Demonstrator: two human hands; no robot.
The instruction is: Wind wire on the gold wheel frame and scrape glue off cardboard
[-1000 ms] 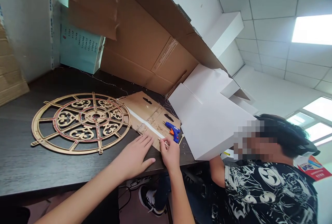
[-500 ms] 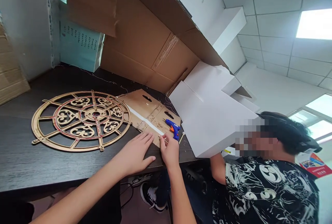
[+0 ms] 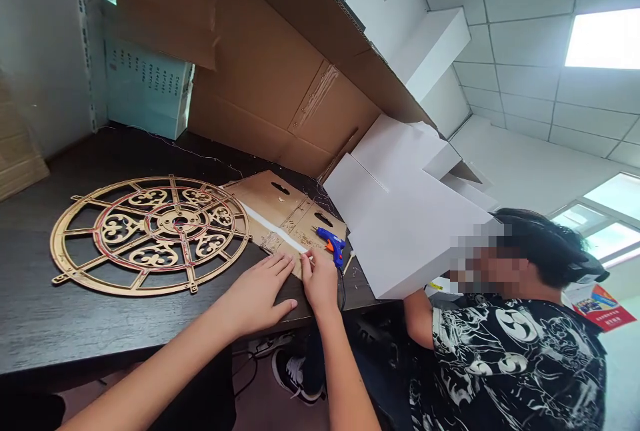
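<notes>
Right hand draws closer to the left on the cardboard panel

Your right hand has shifted slightly left and now sits just beside your left hand. Starting at the far left, a stack of brown cardboard leans by the dark desk. On the desk lies a laser-cut wooden wheel with red-edged tracery, near the panel but apart from your hands.

Next comes your left hand, open and flat on the desk and the panel's near edge, fingers together and thumb spread. The panel lies on the desk with two oval slots and a white strip running along it. Your right fingers curl in a pinch around a thin stick, though only its tip shows, so the hold is hard to confirm.

Just beyond them, a blue-and-orange hot glue gun rests on the panel, and its black cord drops over the desk edge. To the right stands a large white board, and past it a co-worker in a black patterned shirt leans in, hands out of sight.
</notes>
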